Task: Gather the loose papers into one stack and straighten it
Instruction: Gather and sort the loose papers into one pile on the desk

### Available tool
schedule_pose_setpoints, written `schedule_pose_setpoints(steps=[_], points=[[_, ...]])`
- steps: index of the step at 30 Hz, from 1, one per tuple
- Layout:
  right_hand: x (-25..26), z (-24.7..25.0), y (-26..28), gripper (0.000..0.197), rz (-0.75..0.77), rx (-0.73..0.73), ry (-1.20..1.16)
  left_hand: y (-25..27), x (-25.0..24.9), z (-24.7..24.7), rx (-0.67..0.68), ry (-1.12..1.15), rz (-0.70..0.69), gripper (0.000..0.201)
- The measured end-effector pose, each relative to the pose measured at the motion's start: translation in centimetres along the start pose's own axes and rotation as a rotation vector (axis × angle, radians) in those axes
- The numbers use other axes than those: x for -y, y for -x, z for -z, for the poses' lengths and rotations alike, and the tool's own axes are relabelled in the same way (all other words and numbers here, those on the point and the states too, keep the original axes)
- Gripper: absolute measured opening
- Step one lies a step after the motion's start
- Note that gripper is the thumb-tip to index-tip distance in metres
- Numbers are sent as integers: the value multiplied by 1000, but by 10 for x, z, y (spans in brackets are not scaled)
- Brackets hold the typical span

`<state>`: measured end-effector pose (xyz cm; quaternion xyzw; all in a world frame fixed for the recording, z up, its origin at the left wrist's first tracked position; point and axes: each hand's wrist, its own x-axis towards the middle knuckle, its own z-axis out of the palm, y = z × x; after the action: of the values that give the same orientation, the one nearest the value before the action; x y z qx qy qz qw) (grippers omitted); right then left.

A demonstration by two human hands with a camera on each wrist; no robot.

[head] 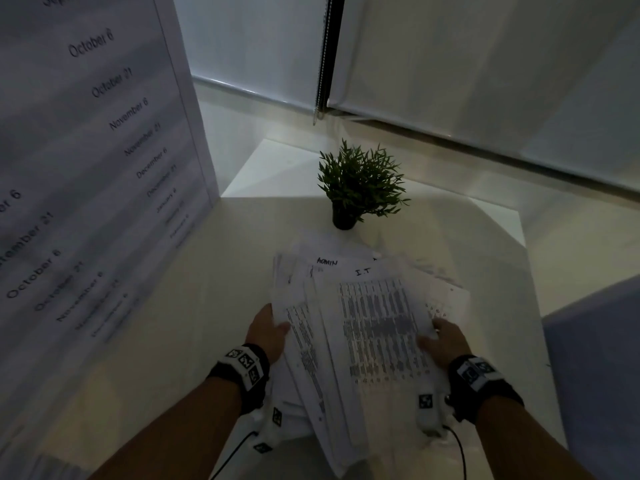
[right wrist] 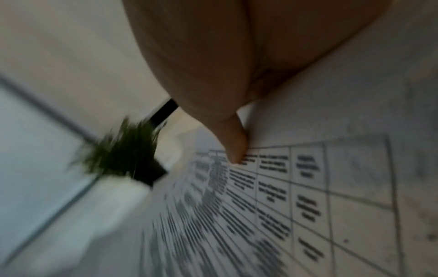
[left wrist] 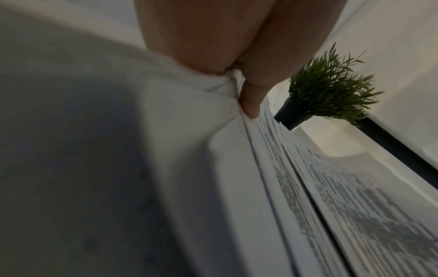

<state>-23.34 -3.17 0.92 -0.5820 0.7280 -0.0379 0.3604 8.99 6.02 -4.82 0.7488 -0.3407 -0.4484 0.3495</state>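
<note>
An uneven bundle of printed papers (head: pixel 363 327) is held above the white table (head: pixel 214 306), its sheets fanned and skewed. The top sheet carries a dense table with "I.T" handwritten above; another sheet behind reads "ADMIN". My left hand (head: pixel 270 332) grips the bundle's left edge, thumb on top, fingers hidden beneath. My right hand (head: pixel 440 336) grips the right edge the same way. In the left wrist view the thumb (left wrist: pixel 251 101) presses on the paper edges (left wrist: pixel 296 187). In the right wrist view the thumb (right wrist: pixel 234 146) lies on the printed sheet (right wrist: pixel 296 196), blurred.
A small potted plant (head: pixel 360 185) in a black pot stands on the table just beyond the papers. A large sheet of printed dates (head: pixel 86 168) fills the left side. Window blinds (head: pixel 450 64) run along the back. A pale block (head: pixel 595 358) sits at the right.
</note>
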Motion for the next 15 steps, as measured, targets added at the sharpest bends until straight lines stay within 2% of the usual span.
schedule_pose_setpoints(steps=[3, 7, 10, 12, 15], points=[[0, -20, 3, 49, 33, -19, 177, 0, 4, -3, -26, 3, 19, 49], [15, -34, 10, 52, 95, -164, 490, -3, 3, -7, -64, 24, 96, 69], [27, -54, 11, 72, 103, -25, 453, -8, 7, -13, -60, 24, 167, 104], [31, -69, 10, 93, 50, 76, 373, -11, 9, -15, -56, 40, 181, 99], [31, -72, 5, 112, -31, 34, 320, -16, 13, -16, -11, 17, 165, 74]])
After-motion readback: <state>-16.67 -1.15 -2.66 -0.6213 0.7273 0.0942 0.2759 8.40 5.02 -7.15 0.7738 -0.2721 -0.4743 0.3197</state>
